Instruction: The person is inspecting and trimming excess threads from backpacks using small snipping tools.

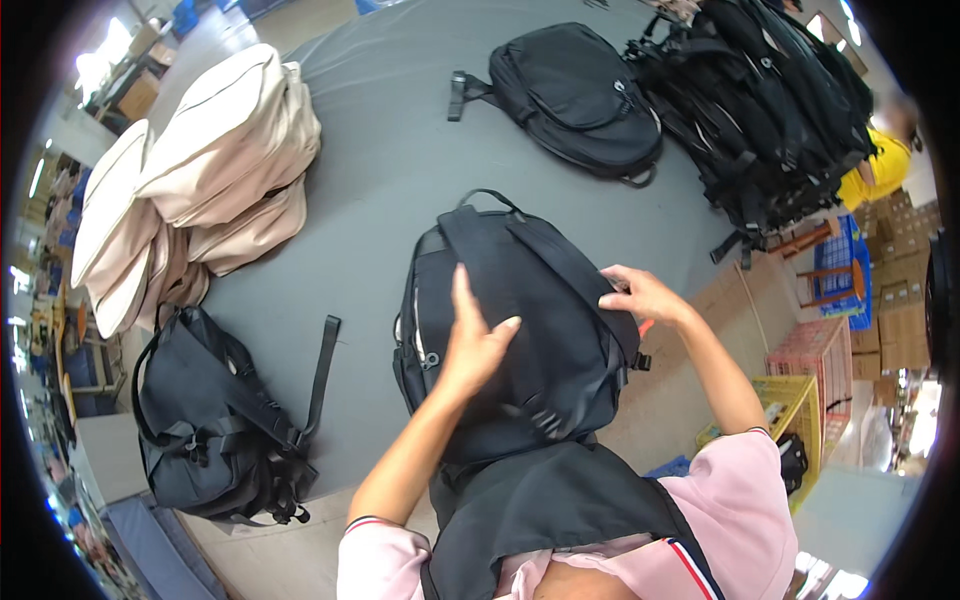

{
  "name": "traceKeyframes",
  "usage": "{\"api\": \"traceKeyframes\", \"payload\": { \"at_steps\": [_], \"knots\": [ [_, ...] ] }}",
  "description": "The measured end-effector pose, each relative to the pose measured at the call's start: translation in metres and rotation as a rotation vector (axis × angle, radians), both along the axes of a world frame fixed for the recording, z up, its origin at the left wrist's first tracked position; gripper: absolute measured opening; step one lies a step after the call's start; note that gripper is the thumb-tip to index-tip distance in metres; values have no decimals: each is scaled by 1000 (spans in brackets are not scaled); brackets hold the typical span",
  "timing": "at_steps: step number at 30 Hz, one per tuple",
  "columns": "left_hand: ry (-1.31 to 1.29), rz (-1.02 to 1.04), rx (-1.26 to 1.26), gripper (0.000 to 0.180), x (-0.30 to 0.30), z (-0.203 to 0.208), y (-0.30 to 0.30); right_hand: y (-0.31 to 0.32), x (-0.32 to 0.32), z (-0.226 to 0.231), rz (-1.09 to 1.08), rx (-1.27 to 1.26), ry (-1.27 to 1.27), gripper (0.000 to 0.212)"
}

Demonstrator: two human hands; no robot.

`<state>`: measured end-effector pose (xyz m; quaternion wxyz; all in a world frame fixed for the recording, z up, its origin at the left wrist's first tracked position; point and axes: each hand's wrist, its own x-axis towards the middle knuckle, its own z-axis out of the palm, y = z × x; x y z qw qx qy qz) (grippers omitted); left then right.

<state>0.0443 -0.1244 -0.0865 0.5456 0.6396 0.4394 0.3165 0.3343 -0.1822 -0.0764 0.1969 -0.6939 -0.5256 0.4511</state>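
A black backpack [520, 290] stands in front of me at the table's near edge. Its side with the shoulder straps faces me, and its top handle points away. My left hand [473, 335] rests on the strap side, thumb spread from the fingers, holding nothing. At the bag's right edge is my right hand [640, 295], fingers and thumb apart, touching the fabric near a strap. Part of its fingers is hard to make out. The lower end of the bag meets my dark apron [570, 500].
On the grey table [380, 130] a stack of beige backpacks [230, 140] stands far left. Nearer left lies a black backpack [215, 410] with a loose strap. Another black backpack [575, 95] lies beyond, beside a black bag pile [770, 110]. Right are plastic crates [800, 400] and a person in yellow [880, 170].
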Motion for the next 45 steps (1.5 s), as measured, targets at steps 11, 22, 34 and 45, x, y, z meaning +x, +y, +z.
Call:
{"api": "traceKeyframes", "payload": {
  "at_steps": [11,22,34,45],
  "knots": [
    [343,-487,-691,81,-142,11,-5,-32,-105,8,-47,204,369,59],
    [495,-414,694,40,-36,18,185,-50,-160,-45,-92,66,-90,61],
    [-124,-675,-653,33,59,-64,244,8,-108,-14,143,91,-169,35],
    [-50,-426,-725,16,58,-75,249,192,-97,-53,-241,386,-313,20]
  ]
}}
